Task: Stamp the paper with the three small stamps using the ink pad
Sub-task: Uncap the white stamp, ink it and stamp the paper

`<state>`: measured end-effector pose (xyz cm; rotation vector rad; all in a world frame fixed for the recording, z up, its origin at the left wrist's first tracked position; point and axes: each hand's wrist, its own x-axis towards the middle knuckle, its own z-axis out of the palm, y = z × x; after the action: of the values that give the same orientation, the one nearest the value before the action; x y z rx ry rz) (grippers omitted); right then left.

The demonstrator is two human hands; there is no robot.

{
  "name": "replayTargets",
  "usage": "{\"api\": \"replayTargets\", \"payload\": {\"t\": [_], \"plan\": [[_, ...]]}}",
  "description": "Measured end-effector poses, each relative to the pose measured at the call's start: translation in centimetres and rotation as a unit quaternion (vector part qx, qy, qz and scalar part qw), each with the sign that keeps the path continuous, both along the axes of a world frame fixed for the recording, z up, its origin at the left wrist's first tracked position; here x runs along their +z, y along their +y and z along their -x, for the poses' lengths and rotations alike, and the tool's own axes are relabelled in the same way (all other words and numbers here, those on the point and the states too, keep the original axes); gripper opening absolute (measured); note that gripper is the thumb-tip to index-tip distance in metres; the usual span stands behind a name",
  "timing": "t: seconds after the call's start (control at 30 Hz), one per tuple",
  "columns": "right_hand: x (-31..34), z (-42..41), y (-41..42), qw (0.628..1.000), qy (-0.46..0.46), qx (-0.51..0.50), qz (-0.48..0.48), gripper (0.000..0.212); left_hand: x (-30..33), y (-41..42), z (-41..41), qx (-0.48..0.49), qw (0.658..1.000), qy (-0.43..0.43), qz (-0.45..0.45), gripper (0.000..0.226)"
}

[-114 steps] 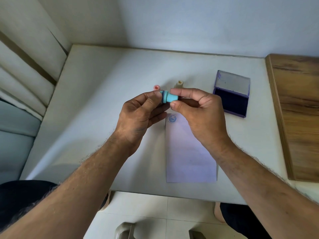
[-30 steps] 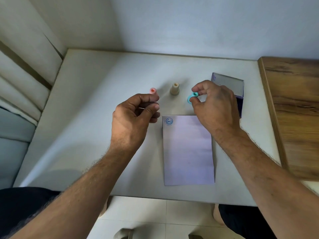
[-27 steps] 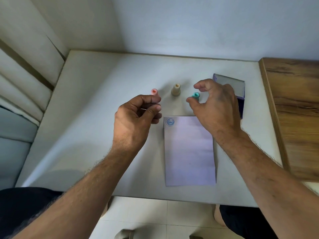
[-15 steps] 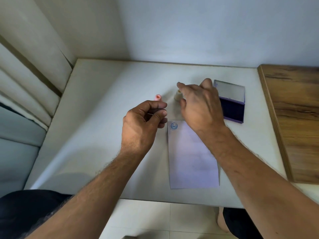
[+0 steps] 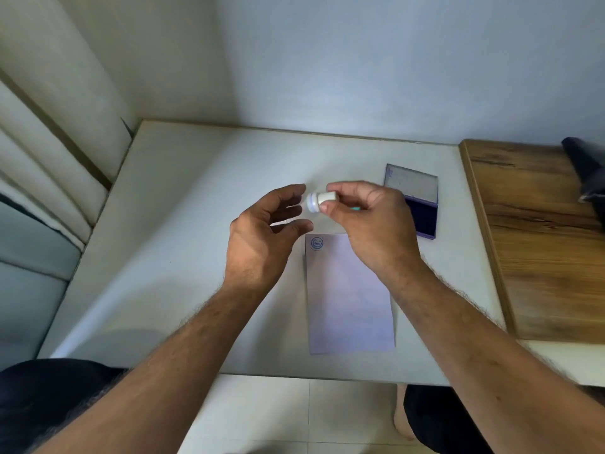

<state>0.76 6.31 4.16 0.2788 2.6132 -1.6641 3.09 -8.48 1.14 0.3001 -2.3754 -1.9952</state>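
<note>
My right hand [image 5: 366, 224] pinches a small beige stamp [image 5: 322, 199] between thumb and forefinger, holding it sideways above the white table [image 5: 183, 224]. Its pale, blue-rimmed end points left. My left hand [image 5: 262, 237] hovers just left of that end with fingers apart and nothing in them. A sliver of the teal stamp [image 5: 355, 208] shows behind my right hand. The pink stamp is hidden. The paper [image 5: 348, 299] lies below my hands with one round blue print [image 5: 317, 243] at its top left corner. The open ink pad [image 5: 422, 214] sits to the right.
A wooden board [image 5: 540, 244] borders the table on the right, with a dark object [image 5: 586, 172] at its far end. Walls close the back, a padded surface [image 5: 49, 165] the left. The table's near edge runs above my knees.
My right hand set the teal stamp down on the table, picked up the beige stamp and lifted it toward my left hand. My left hand's fingers have spread apart.
</note>
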Motion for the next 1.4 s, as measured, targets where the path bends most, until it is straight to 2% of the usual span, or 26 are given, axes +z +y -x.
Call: {"api": "replayTargets", "payload": {"t": [0.1, 0.33, 0.5, 0.7, 0.93, 1.07, 1.4], "plan": [[0.3, -1.3, 0.3, 0.996, -0.047, -0.001, 0.081, 0.017, 0.5, 0.3, -0.1, -0.033, 0.999, -0.003, -0.031, 0.042], [-0.1, -3.2, 0.9, 0.983, -0.110, -0.069, 0.132, 0.011, 0.7, 0.2, -0.4, -0.090, 0.995, 0.007, -0.034, 0.033], [0.1, -4.5, 1.3, 0.957, -0.138, -0.112, 0.231, 0.015, 1.5, 0.5, -0.8, -0.143, 0.989, 0.014, -0.020, 0.037], [0.2, -3.7, 1.5, 0.929, -0.150, -0.076, 0.328, 0.015, 1.3, 0.5, -1.0, -0.116, 0.993, 0.033, -0.007, 0.035], [-0.2, -1.9, 1.6, 0.910, -0.198, -0.009, 0.365, 0.014, 1.1, 0.4, -0.5, -0.079, 0.994, 0.075, -0.002, 0.046], [-1.1, -1.8, 1.7, 0.904, -0.220, 0.008, 0.365, 0.017, 0.8, 0.3, -0.5, -0.095, 0.991, 0.092, 0.028, 0.037], [-2.0, -1.3, 2.0, 0.916, -0.190, 0.016, 0.354, 0.010, 0.3, 0.3, -0.4, -0.046, 0.997, 0.055, 0.014, 0.037]]}}
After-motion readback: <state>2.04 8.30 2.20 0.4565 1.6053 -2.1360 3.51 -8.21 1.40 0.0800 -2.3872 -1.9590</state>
